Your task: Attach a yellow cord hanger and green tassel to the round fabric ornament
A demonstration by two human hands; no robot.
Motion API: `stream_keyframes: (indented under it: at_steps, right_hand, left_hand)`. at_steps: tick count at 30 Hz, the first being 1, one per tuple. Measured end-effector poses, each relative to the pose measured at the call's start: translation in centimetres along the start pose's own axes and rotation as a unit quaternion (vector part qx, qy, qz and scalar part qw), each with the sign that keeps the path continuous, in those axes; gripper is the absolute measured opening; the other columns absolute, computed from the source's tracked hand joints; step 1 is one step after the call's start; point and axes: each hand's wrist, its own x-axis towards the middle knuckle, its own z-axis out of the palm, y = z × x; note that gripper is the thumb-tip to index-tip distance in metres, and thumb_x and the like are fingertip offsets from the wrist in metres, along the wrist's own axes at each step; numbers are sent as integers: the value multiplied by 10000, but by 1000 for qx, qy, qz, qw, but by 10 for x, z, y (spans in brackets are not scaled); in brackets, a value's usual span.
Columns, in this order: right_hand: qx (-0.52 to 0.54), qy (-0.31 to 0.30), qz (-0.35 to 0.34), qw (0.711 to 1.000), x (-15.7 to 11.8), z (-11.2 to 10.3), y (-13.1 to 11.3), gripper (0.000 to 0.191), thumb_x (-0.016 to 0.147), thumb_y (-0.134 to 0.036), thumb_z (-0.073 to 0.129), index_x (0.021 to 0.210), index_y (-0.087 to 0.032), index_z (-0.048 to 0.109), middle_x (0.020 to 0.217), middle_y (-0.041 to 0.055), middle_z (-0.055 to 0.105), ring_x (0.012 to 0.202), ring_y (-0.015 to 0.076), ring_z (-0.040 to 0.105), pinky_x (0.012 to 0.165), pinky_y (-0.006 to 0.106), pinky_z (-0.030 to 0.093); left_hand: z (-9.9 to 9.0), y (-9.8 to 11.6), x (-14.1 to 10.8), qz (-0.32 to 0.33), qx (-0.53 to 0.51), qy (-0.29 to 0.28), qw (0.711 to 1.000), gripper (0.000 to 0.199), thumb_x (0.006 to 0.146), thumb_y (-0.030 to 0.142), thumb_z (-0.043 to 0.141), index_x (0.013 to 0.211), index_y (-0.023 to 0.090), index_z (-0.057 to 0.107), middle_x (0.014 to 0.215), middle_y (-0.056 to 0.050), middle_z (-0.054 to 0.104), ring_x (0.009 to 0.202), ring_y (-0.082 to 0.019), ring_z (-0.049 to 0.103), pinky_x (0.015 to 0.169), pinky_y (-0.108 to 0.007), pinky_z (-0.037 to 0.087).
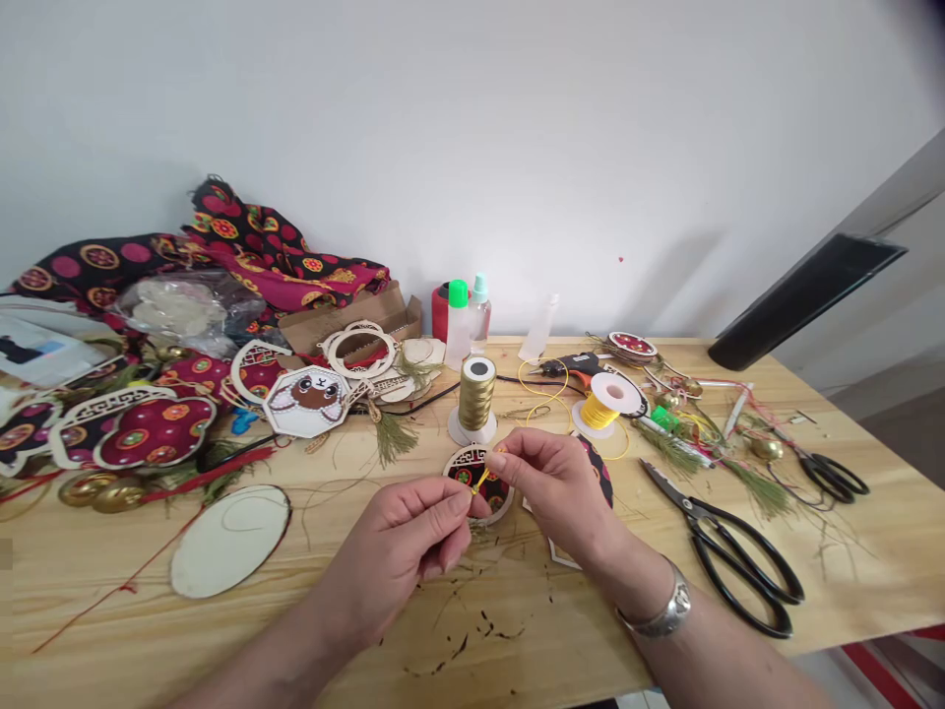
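Between my two hands a short yellow cord (482, 480) is stretched, with a small knot at its lower end. My left hand (420, 527) pinches the knotted end between thumb and forefinger. The upper end sits in the pinch of my right hand (550, 483), which wears a silver bracelet on its wrist. Behind the fingers lies a round ornament (462, 475) of dark patterned fabric with a pale wooden fretwork edge, partly hidden. A spool of gold thread (476, 399) stands just beyond it. To its right is a white spool of yellow cord (603, 406).
Large black scissors (727, 551) lie at the right, smaller scissors (834, 476) farther off. A glue gun (572, 369) and bottles (459, 325) stand near the wall. Fabric ornaments (155, 430) and patterned cloth (273, 246) crowd the left. A white oval disc (230, 542) lies at front left.
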Motion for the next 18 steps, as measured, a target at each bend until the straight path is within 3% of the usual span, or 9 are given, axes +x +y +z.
stream_keyframes:
  at_steps: [8,15,18]
  right_hand:
    - [33,-22,27,999,0,0,-1,279,711,-409,706,661,-148,622,594,-12,600,532,98,505,541,242,412]
    - [-18,-35,-18,999,-4,2,-2,268,740,-374,668,606,-158,582,566,-19,549,535,104,463,533,246,373]
    - [-27,-30,-26,999,-4,1,-2,253,751,-360,654,618,-156,584,568,-21,535,533,102,443,529,245,362]
  left_hand:
    - [0,-3,2,4,-50,32,998,257,817,329,635,994,153,700,457,67,431,446,-63,285,468,-241,155]
    - [-1,1,2,6,35,39,999,227,787,354,655,758,139,722,423,69,396,424,-64,274,447,-235,170]
    - [0,3,2,-10,36,34,999,249,791,374,646,758,135,710,413,59,433,417,-65,288,436,-228,165]
